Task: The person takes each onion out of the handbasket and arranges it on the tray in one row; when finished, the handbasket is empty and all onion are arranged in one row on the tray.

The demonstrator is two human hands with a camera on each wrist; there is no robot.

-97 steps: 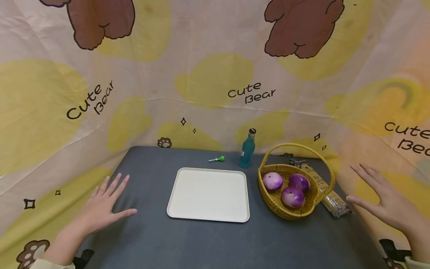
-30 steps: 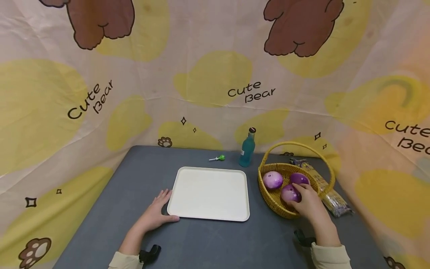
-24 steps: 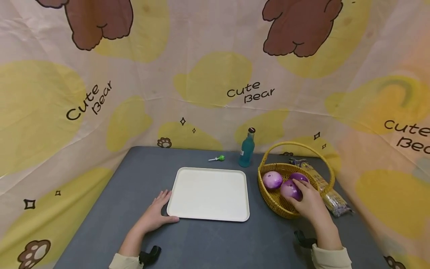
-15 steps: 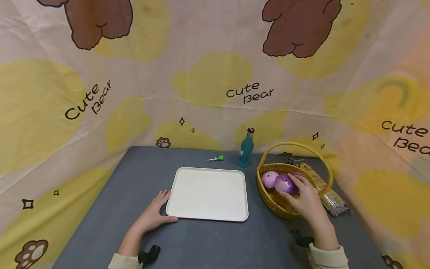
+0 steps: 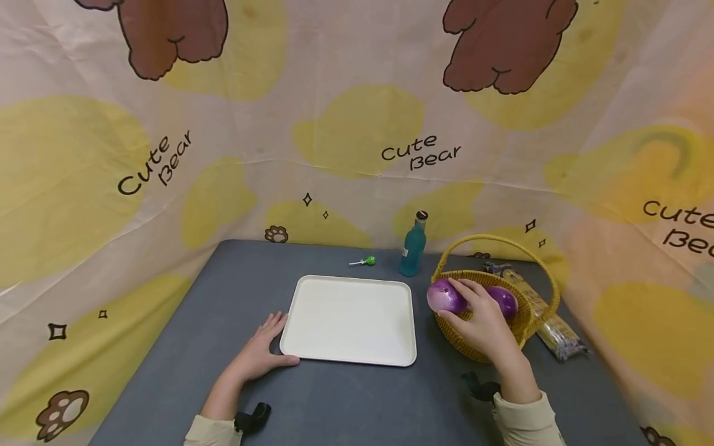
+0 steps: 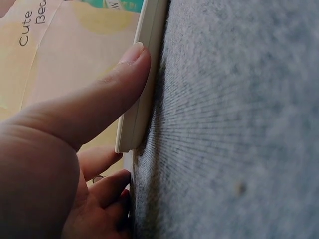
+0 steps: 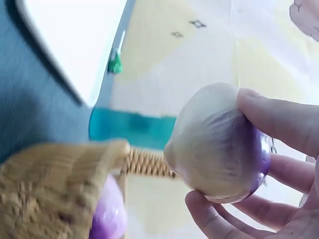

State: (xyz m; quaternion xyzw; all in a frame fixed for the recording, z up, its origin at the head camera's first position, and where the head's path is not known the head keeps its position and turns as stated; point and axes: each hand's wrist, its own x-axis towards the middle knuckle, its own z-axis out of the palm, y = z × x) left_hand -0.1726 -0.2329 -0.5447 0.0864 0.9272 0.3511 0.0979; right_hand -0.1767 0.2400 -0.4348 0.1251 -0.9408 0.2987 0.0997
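A purple onion (image 5: 446, 296) is held in my right hand (image 5: 482, 322), lifted above the left side of the yellow wicker basket (image 5: 465, 344). In the right wrist view, thumb and fingertips grip that onion (image 7: 214, 144) by its sides. Another purple onion (image 5: 504, 301) lies in the basket, partly behind the hand. The right wrist view also shows an onion (image 7: 109, 211) past the basket rim. At the near left corner of the white tray (image 5: 348, 322) rests my left hand (image 5: 259, 353). Its thumb (image 6: 134, 69) touches the tray's rim, its fingers lie along the left side.
Behind the tray lies a green lollipop (image 5: 365, 261). A blue bottle (image 5: 413, 251) stands upright between tray and basket, farther back. Right of the basket lies a long clear-and-yellow package (image 5: 552, 328). The basket's tall handle (image 5: 502, 238) arches over it. A printed cloth hangs behind the table.
Both hands came in from the sides. The right hand took hold of the front onion in the basket, raised it and carried it left. The left hand has stayed at the tray corner over the last second.
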